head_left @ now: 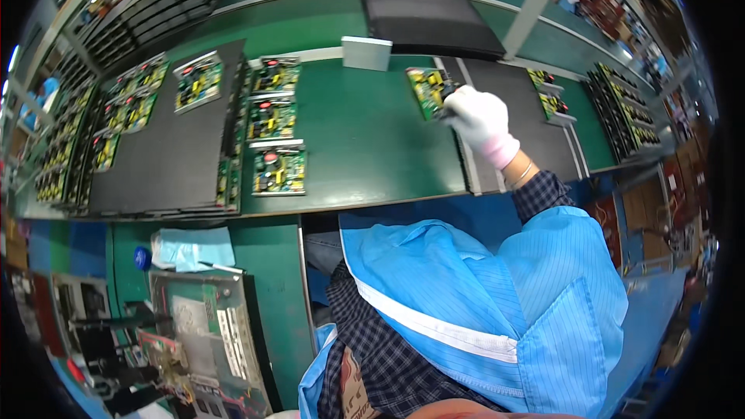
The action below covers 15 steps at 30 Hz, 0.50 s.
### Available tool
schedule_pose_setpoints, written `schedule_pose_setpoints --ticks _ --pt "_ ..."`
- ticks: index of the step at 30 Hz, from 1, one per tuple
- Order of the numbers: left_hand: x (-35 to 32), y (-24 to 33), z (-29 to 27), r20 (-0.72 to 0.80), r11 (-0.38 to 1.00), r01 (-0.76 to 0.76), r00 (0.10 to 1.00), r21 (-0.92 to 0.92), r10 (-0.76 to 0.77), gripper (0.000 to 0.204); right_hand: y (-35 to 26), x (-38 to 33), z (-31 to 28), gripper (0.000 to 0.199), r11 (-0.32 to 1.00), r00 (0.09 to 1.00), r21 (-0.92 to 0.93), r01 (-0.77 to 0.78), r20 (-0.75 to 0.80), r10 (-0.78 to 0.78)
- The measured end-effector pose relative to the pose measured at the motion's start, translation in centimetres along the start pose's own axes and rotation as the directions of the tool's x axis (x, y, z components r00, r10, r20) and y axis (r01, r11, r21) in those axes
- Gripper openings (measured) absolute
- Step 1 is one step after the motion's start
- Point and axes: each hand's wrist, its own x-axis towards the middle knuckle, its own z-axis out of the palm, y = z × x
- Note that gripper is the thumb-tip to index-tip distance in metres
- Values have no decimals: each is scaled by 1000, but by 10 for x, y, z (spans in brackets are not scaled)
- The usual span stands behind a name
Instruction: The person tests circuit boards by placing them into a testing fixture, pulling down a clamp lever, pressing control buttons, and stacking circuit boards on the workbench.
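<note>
My right hand (483, 118), in a white glove with a pink cuff, is closed on the right side of a green circuit board (424, 90) with yellow and black components. The board is tilted over the green bench, beside the dark conveyor strip (490, 109). The gloved fingers hide part of it. Three similar boards with metal heat sinks stand in a column left of the bare green top: a far board (277, 76), a middle board (272, 119) and a near board (279, 171). A whitish sliver shows at the lower edge; its fingers, if it is my left hand, are hidden.
Stacked black trays (167, 159) with more boards fill the left. A grey block (367, 53) and a black foam slab (427, 12) sit at the back. Boards (552, 97) and a rack (625, 109) stand right. A blue mask (198, 248) and a fixture (209, 334) lie lower left.
</note>
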Motion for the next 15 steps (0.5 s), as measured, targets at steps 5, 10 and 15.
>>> schedule_pose_setpoints --ticks 5,10,15 --pt "-8 -3 -7 72 991 -52 996 125 43 41 80 -57 -9 33 934 944 -285 -214 184 273" --pt "4 6 12 127 962 -91 990 259 59 41 129 -96 -36 34 812 738 -502 -298 418 529" --pt "6 17 18 182 905 -154 979 397 87 42 167 -146 -61 29 705 448 -655 -272 562 695"
